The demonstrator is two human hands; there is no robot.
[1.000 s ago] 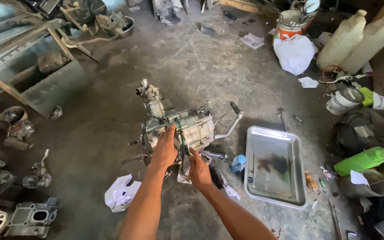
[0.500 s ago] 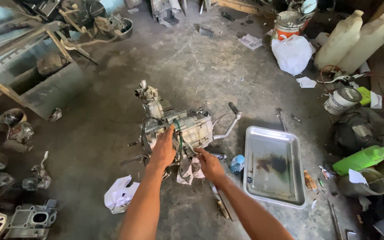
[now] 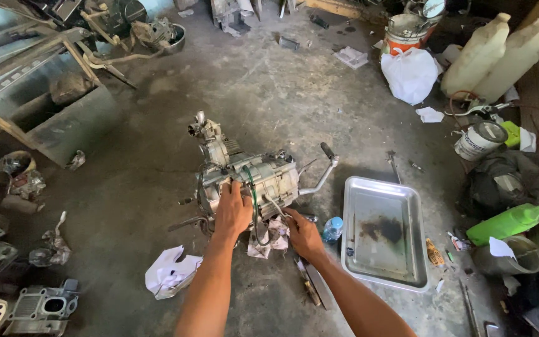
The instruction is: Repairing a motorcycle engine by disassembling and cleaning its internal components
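Note:
A grey motorcycle engine sits on the concrete floor, its kick lever sticking out to the right. My left hand lies flat on the engine's near side, fingers spread over the casing. My right hand is low at the engine's front right corner, fingers curled near a cable and a crumpled rag; whether it grips anything I cannot tell. A thin green hose loops over the casing between my hands.
A metal tray lies right of the engine, a small blue bottle beside it. Crumpled paper lies front left. Engine parts crowd the left edge. Jugs, a white bag and a green bottle stand right.
My right hand has slid from the middle of the engine's front to its lower right corner. The left hand has stayed on the casing.

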